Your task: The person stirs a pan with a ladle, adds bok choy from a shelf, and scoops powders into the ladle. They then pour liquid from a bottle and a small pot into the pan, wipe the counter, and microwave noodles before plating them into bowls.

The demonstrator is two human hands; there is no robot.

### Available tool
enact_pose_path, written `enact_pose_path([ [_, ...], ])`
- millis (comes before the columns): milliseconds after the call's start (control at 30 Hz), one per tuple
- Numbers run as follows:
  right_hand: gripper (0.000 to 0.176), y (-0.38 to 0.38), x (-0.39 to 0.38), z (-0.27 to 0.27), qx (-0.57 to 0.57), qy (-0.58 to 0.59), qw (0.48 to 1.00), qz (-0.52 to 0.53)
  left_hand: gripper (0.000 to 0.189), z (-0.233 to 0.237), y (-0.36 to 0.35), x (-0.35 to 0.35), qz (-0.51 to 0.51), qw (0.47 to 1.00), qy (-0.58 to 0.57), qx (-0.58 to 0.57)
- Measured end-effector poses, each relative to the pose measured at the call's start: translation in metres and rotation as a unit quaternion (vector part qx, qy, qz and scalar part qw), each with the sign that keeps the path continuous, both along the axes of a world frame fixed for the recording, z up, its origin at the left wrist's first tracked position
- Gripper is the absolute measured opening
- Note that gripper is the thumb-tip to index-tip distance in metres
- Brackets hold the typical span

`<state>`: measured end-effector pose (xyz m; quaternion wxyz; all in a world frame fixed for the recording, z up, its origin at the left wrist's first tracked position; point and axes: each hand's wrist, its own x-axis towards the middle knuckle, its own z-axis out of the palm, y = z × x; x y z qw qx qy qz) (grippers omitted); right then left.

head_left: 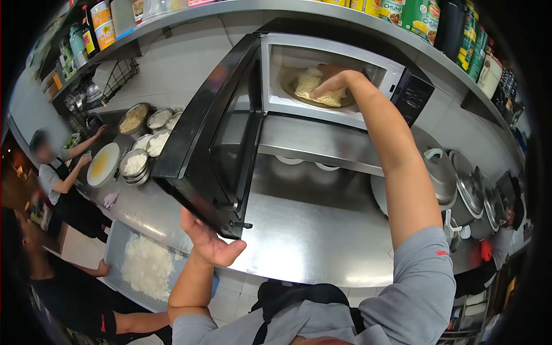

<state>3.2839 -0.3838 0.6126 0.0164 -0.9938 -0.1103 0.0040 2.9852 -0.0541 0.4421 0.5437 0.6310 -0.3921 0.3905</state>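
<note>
My right hand (pixel 335 82) reaches inside the open microwave (pixel 313 111), with its thumb and fingers around a plastic bag of pale yellow food (pixel 309 83). The bag lies on the round glass turntable (pixel 287 80); its contents are too small to name. Part of my right hand's fingers is hidden behind the bag and the hand itself. My left hand (pixel 214 246) holds the lower corner of the black microwave door (pixel 215 138), thumb out to the side and fingers partly hidden behind it. The door is swung wide toward me.
The microwave stands on a steel shelf (pixel 322 138) above a steel counter (pixel 299 230). Bowls of white food (pixel 135 164) and a white oval plate (pixel 104 164) are at left. A co-worker's hand (pixel 102 268) holds a grey tub (pixel 118 244) of white food. Lidded pots (pixel 440 178) stand right.
</note>
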Motion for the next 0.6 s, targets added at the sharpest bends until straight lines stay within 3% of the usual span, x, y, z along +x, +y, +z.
enact_pose_path([
  [67, 0.090, -0.002, -0.003, -0.002, -0.023, -0.104, 0.994, 0.024, 0.108, -0.005, 0.002, 0.007, -0.026, 0.999, -0.001, -0.023],
  [167, 0.081, -0.006, -0.006, 0.004, 0.074, -0.020, 0.997, 0.019, 0.110, -0.007, 0.003, 0.011, -0.061, 0.998, -0.009, -0.017],
  [300, 0.069, -0.007, -0.066, 0.008, 0.078, -0.062, 0.995, 0.032, 0.112, -0.008, -0.001, 0.011, -0.093, 0.996, -0.001, 0.015],
  [367, 0.070, -0.025, -0.099, -0.007, 0.227, -0.171, 0.953, 0.104, 0.111, -0.011, -0.008, 0.012, -0.117, 0.993, 0.000, 0.010],
  [400, 0.066, -0.032, -0.127, -0.021, 0.371, -0.107, 0.917, 0.098, 0.111, -0.012, -0.013, 0.012, -0.152, 0.988, -0.011, 0.001],
  [433, 0.062, -0.037, -0.162, -0.039, 0.506, -0.047, 0.857, 0.089, 0.110, -0.013, -0.020, 0.013, -0.188, 0.982, -0.022, -0.009],
  [500, 0.058, -0.042, -0.236, -0.091, 0.760, 0.045, 0.643, 0.076, 0.109, -0.009, -0.037, 0.016, -0.185, 0.983, -0.020, 0.011],
  [600, 0.049, -0.072, -0.335, -0.223, 0.918, 0.186, 0.350, -0.011, 0.089, 0.010, -0.093, 0.042, -0.129, 0.988, -0.087, -0.001],
])
